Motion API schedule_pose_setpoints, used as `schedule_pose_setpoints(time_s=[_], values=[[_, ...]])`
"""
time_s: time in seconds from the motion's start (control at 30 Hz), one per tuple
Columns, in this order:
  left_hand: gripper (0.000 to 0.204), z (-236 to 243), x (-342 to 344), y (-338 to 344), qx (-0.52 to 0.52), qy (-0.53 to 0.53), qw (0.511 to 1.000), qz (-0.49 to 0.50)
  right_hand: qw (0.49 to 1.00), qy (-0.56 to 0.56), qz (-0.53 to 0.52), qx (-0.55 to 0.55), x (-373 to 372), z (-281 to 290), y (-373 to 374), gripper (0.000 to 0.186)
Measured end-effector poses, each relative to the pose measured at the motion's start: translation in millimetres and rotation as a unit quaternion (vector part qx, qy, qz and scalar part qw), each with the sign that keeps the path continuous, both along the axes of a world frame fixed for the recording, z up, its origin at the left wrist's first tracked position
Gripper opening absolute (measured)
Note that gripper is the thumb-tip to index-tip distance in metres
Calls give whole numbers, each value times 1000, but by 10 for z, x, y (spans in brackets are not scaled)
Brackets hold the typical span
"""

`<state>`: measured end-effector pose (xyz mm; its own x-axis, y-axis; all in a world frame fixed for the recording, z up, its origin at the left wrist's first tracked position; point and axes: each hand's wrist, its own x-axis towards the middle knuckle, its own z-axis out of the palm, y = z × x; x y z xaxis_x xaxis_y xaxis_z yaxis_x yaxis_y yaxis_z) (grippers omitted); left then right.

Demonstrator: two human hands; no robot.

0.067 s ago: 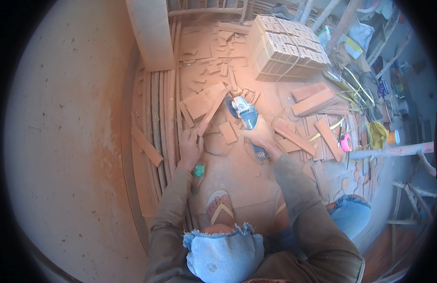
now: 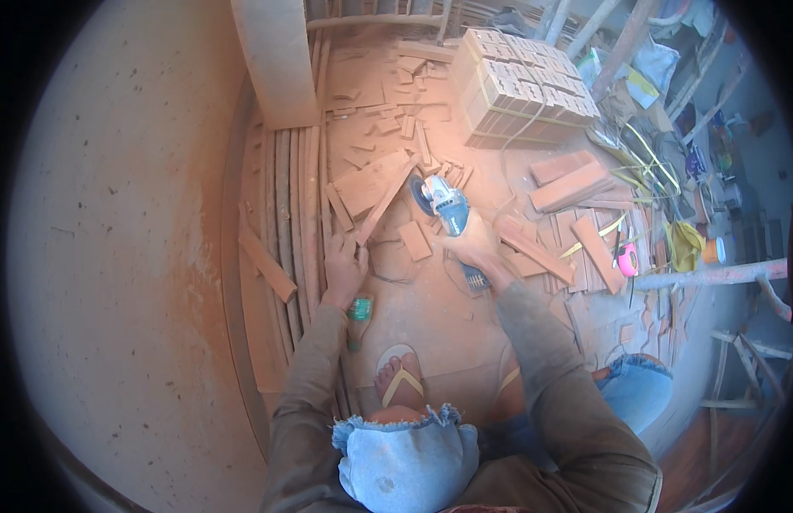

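Observation:
An angle grinder (image 2: 450,208), blue with a silver head, is gripped by my right hand (image 2: 475,245), its fingers wrapped round the body. The dark cutting disc (image 2: 420,195) faces left, at or very near the far part of a narrow reddish tile strip (image 2: 384,203); contact is hard to tell. My left hand (image 2: 346,262) is closed on the near end of that strip. Under the strip's far side lies a wider tile piece (image 2: 370,183). A short loose tile piece (image 2: 414,241) rests on the dusty floor between my hands.
A strapped stack of tiles (image 2: 524,90) stands at the far right. Loose tiles (image 2: 571,179) lie right of the grinder, near a pink tape measure (image 2: 627,259). Long poles (image 2: 299,222) run along the left wall. A green-labelled bottle (image 2: 359,310) lies by my left wrist.

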<state>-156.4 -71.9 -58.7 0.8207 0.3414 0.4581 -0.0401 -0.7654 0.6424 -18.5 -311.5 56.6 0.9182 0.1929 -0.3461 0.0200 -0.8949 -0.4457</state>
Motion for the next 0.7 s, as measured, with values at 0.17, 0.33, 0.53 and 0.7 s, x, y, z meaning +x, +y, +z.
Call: schedule_pose_setpoints(time_s=[0.17, 0.33, 0.53, 0.7], values=[[18, -10, 74, 122, 6, -26, 1000, 8, 998, -32, 22, -43, -17, 112, 31, 69], [19, 33, 199, 138, -21, -22, 999, 12, 994, -73, 61, -45, 50, 127, 54, 68], [27, -69, 166, 88, 6, -36, 999, -6, 983, -141, 94, -64, 168, -19, 91, 67], [28, -42, 134, 36, 14, -20, 1000, -4, 986, -100, 101, -92, 202, 10, 165, 70]])
